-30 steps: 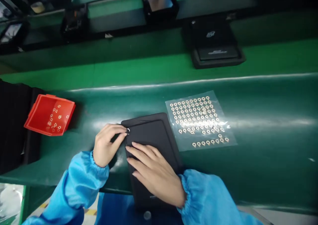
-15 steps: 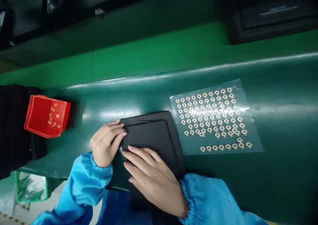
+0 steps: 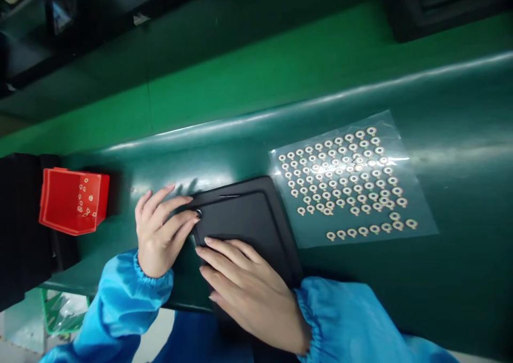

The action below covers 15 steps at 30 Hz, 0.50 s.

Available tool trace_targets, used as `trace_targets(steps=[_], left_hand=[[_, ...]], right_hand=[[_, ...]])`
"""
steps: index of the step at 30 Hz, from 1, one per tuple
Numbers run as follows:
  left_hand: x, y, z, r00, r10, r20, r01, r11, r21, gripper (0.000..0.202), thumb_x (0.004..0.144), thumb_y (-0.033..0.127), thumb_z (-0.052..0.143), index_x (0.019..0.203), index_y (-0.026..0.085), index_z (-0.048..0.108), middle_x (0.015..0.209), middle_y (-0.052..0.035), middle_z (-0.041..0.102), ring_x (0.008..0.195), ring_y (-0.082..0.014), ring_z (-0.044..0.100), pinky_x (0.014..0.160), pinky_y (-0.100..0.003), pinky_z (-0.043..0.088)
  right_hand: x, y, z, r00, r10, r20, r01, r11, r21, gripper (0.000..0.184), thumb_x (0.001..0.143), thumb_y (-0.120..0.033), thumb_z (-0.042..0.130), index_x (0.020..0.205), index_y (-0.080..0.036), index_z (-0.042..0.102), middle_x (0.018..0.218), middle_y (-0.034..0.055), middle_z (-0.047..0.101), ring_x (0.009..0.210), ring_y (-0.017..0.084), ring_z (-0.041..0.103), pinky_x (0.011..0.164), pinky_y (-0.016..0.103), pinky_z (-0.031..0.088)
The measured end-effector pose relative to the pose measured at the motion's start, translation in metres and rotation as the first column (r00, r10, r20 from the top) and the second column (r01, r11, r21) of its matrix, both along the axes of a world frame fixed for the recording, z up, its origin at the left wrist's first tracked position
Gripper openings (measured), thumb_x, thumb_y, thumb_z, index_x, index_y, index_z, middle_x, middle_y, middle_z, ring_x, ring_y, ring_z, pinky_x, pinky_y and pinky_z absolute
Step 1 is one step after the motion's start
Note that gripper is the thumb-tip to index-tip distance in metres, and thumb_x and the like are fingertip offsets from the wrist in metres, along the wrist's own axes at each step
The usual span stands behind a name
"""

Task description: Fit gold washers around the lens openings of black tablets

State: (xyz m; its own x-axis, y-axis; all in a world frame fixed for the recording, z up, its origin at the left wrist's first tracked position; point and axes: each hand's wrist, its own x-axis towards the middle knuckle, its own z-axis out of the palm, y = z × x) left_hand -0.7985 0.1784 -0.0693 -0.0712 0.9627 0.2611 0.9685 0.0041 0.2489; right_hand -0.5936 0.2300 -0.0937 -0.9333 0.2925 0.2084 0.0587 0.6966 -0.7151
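L hand (image 3: 157, 232) is at the top-left corner of the black, flat, rectangular case w/ rounded corners (image 3: 236, 218): thumb & index tips together next to a small, round, silvery ring (image 3: 199, 213), other fingers fanned out. Can't tell if the tips actually grip the ring. R hand (image 3: 252, 291) lies palm down across the case, fingers straight & fairly close tog., pressing flat w/o grasping. Both arms in bright blue, elastic-cuffed sleeves (image 3: 344, 320).

Case lies on the dark green, glossy table (image 3: 460, 277) at the near edge, lower part hidden by R hand & sleeve. Thin slit (image 3: 229, 195) near its top edge.

Just R of case: clear plastic sheet (image 3: 310, 230) w/ rows of pale, ring-shaped, tabbed pieces (image 3: 331, 236), a few overlapping in the lower rows. Far L: red, open plastic bin (image 3: 60, 200) w/ several small, pale loops (image 3: 90, 198) inside, next to a big, black, boxy item (image 3: 20, 224). Below table edge, L: green plastic basket (image 3: 45, 312) w/ clear plastic (image 3: 72, 307).
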Motion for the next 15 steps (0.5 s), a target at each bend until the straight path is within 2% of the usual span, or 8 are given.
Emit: trace_targets(steps=[2,4,5,7,9,11,13,15], left_hand=[[-0.001,0.005,-0.002,0.999,0.041,0.007,-0.041,0.999,-0.033,0.009,0.081,0.02,0.072,0.085,0.027,0.069,0.101,0.0003,0.071,0.121,-0.0261,0.056,0.113,-0.055,0.026],[-0.003,0.008,-0.01,0.965,0.141,0.22,-0.129,0.989,-0.066,0.004,0.082,0.024,0.07,0.078,0.025,0.069,0.099,-0.0005,0.069,0.117,-0.0251,0.059,0.111,-0.054,0.031],[-0.004,0.009,-0.015,0.914,0.207,0.349,-0.191,0.978,-0.08,0.008,0.082,0.026,0.071,0.075,0.024,0.068,0.099,-0.0012,0.068,0.115,-0.0245,0.059,0.109,-0.052,0.036],[-0.009,0.009,-0.025,0.735,0.318,0.598,-0.369,0.929,-0.041,0.015,0.082,0.031,0.07,0.072,0.021,0.065,0.1,-0.0024,0.067,0.112,-0.0234,0.061,0.103,-0.046,0.044],[-0.016,0.009,-0.03,0.546,0.325,0.772,-0.538,0.842,0.026,0.019,0.086,0.035,0.063,0.075,0.02,0.061,0.107,-0.0023,0.068,0.107,-0.0209,0.063,0.095,-0.041,0.05],[-0.025,0.009,-0.029,0.403,0.262,0.877,-0.624,0.78,0.053,0.016,0.087,0.034,0.061,0.08,0.02,0.058,0.109,-0.0004,0.068,0.092,-0.015,0.066,0.083,-0.035,0.054],[-0.035,0.011,-0.023,0.335,0.217,0.917,-0.602,0.798,0.031,0.015,0.08,0.032,0.071,0.084,0.022,0.061,0.099,0.002,0.07,0.074,-0.0096,0.063,0.073,-0.028,0.055],[-0.043,0.014,-0.017,0.312,0.23,0.922,-0.543,0.839,-0.026,0.032,0.068,0.032,0.082,0.096,0.03,0.066,0.081,0.0043,0.069,0.065,-0.0085,0.059,0.067,-0.026,0.053]], right_hand=[[0.0,0.0,0.0,1.0,0.011,0.01,-0.011,1.0,-0.006,0.023,0.091,-0.031,0.064,0.108,-0.015,0.061,0.135,0.0044,0.056,0.133,0.022,0.039,0.11,0.038,0.033],[0.0,0.001,0.0,0.999,0.02,0.031,-0.02,1.0,-0.001,0.023,0.091,-0.03,0.063,0.109,-0.015,0.061,0.137,0.0038,0.054,0.135,0.022,0.036,0.112,0.037,0.03],[0.0,0.002,0.0,0.999,0.023,0.039,-0.023,1.0,0.006,0.023,0.092,-0.03,0.062,0.109,-0.016,0.06,0.138,0.0034,0.053,0.135,0.022,0.034,0.113,0.037,0.029],[0.0,0.004,0.001,0.999,0.03,0.045,-0.031,0.999,0.025,0.022,0.092,-0.032,0.061,0.108,-0.016,0.061,0.138,0.0026,0.053,0.136,0.021,0.033,0.113,0.035,0.028],[0.0,0.005,0.002,0.998,0.046,0.036,-0.048,0.998,0.044,0.022,0.093,-0.033,0.061,0.106,-0.016,0.061,0.137,0.0018,0.053,0.136,0.02,0.033,0.112,0.034,0.029],[0.0,0.005,0.003,0.999,0.047,-0.008,-0.046,0.998,0.035,0.019,0.094,-0.033,0.059,0.104,-0.018,0.063,0.135,0.0008,0.055,0.134,0.019,0.037,0.11,0.035,0.033],[0.003,0.008,0.004,0.994,-0.038,-0.099,0.036,0.999,-0.028,0.018,0.097,-0.032,0.053,0.103,-0.019,0.064,0.131,0.0008,0.058,0.124,0.017,0.047,0.103,0.032,0.04],[0.01,0.016,0.004,0.957,-0.199,-0.21,0.181,0.978,-0.103,0.023,0.1,-0.03,0.045,0.101,-0.018,0.065,0.122,0.0028,0.063,0.105,0.014,0.057,0.092,0.028,0.047]])
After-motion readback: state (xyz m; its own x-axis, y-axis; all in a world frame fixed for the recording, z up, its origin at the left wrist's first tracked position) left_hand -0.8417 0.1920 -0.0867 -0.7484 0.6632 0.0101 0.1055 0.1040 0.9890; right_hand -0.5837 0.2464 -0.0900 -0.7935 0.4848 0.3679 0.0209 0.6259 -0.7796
